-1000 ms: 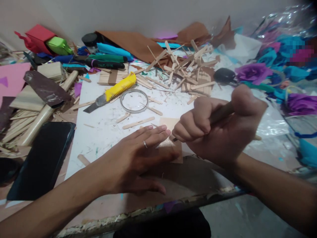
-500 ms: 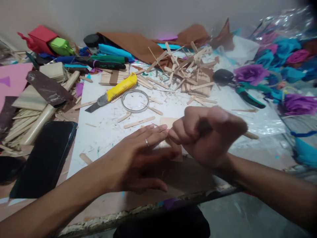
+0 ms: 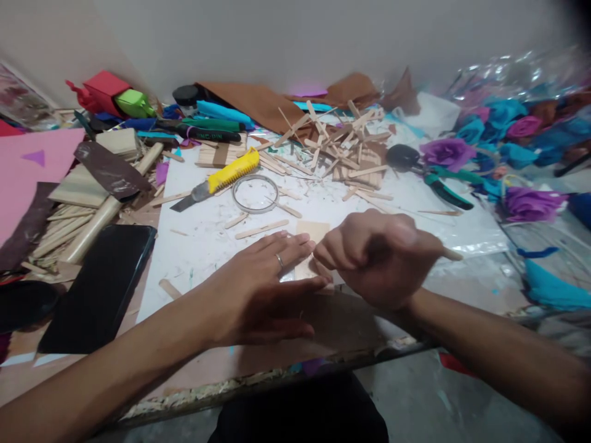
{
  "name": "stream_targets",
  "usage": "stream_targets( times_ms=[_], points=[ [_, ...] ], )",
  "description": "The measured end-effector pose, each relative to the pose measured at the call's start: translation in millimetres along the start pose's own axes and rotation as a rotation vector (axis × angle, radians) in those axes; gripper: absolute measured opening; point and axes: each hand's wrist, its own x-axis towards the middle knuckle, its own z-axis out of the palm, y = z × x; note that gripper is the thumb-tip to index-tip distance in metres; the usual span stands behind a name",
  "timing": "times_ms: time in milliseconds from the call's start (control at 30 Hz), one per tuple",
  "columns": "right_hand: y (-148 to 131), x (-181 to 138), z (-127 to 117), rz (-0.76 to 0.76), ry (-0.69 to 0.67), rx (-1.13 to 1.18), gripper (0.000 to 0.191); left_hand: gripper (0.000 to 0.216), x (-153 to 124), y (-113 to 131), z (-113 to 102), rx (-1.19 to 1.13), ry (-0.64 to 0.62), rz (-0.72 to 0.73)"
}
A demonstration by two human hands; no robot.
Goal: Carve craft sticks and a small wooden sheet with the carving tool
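My left hand (image 3: pixel 258 289) lies flat with fingers stretched out, pressing down a small thin wooden panel (image 3: pixel 314 232) on the white board (image 3: pixel 198 240). A ring sits on one finger. My right hand (image 3: pixel 373 255) is a closed fist around a wooden-handled tool (image 3: pixel 451 253), whose tip points down at the panel beside my left fingertips. Only the tool's rear end shows past the fist.
A yellow utility knife (image 3: pixel 221 178) and a clear tape ring (image 3: pixel 255 194) lie behind the hands. A heap of craft sticks (image 3: pixel 344 144) sits further back. A black phone (image 3: pixel 99 286) lies left. Green pliers (image 3: pixel 443 187) and paper flowers (image 3: pixel 521 160) are right.
My right fist has dropped lower and swung left toward the panel, tilting the tool's handle down. The left hand stays flat on the panel. The view shifted slightly.
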Motion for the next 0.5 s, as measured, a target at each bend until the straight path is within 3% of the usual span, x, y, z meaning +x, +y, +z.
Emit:
stream_targets(
  times_ms=[133, 333, 500],
  points=[
    [-15, 2, 2, 0.044, -0.037, 0.036, 0.069, 0.055, -2, -1, 4, 0.012, 0.016, 0.006],
    [7, 10, -6, -0.035, -0.078, 0.137, 0.068, 0.059, 0, 0, -1, -0.005, -0.007, 0.023],
    [8, 11, -9, 0.061, -0.102, 0.055, 0.069, 0.060, 2, 1, -5, -0.046, -0.055, -0.044]
  ],
)
